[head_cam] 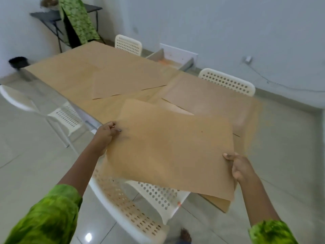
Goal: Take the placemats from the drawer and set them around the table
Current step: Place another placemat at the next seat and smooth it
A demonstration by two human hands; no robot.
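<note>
Item: thin tan rectangular placemat [172, 147], held above tan desk's [61, 71] near end. Left grip [105, 132] and right grip [237, 166] pinch opposite edges. Risk: sheet sags, landing crooked or overlapping laid placemat [207, 99].

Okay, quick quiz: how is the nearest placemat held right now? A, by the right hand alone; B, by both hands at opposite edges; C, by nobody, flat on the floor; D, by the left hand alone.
B: the left hand pinches the left edge of the placemat and the right hand grips its right edge.
</note>
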